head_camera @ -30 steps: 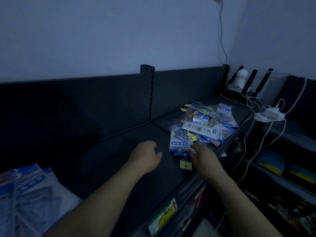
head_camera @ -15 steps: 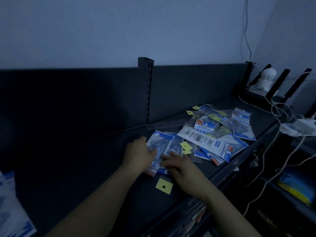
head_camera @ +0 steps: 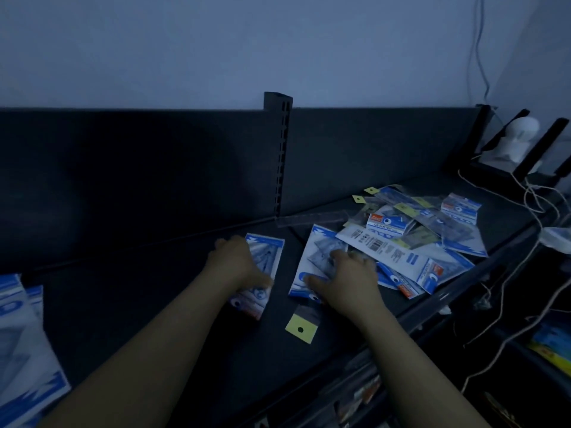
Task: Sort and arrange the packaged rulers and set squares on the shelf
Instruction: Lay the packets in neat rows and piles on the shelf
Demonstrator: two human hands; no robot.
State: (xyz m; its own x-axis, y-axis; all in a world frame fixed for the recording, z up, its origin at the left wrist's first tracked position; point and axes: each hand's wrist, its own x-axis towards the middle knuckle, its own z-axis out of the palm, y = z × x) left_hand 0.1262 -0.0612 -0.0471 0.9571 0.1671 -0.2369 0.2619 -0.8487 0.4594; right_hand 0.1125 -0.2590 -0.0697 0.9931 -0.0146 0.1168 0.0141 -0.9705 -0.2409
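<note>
Dim shelf. L hand palm-down on set-square pkt, grip blurred, can't tell. R hand spread flat on second pkt just right; pile far right.

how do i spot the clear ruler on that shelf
Find the slotted upright post in the shelf's back panel. At its foot, just right, lies the clear ruler. Unlike the blue-and-white packets beside it, it is long, narrow and see-through.

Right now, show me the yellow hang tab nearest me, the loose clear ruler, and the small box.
yellow hang tab [head_camera: 304, 324], head view, middle of the tab
clear ruler [head_camera: 312, 218], head view, mid-length
small box [head_camera: 387, 226], head view, front face
</note>
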